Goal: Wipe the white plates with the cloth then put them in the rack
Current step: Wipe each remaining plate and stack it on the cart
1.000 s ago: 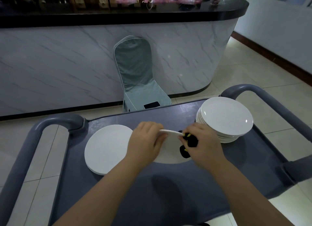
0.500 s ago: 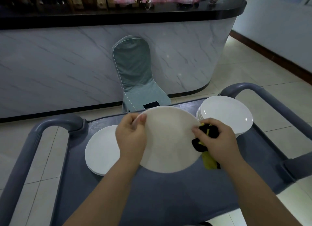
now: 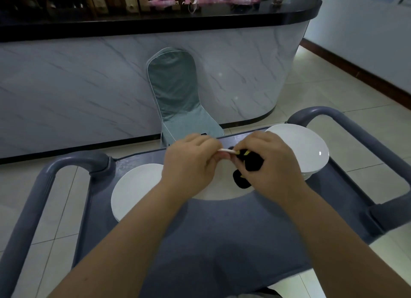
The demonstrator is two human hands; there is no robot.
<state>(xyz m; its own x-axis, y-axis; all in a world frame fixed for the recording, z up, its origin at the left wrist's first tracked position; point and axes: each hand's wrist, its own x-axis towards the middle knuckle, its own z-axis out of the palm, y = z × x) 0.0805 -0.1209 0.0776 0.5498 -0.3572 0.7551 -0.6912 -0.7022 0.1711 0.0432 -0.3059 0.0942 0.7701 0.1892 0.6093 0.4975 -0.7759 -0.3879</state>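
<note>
Centrally, smooth round plate (image 3: pixel 218 191), crumpled black cloth (image 3: pixel 252 163)

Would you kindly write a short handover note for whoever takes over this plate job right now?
Left hand: grips the rim of the held plate, which is tilted above the cart.
Right hand: holds the dark cloth against that plate.
Right stack of white plates sits on the cart's right; left plates lie flat on its left.
Done: wiping is under way; no rack is in view, so nothing shows as racked.
Left: finish this plate, wipe the rest, rack them all.
</note>
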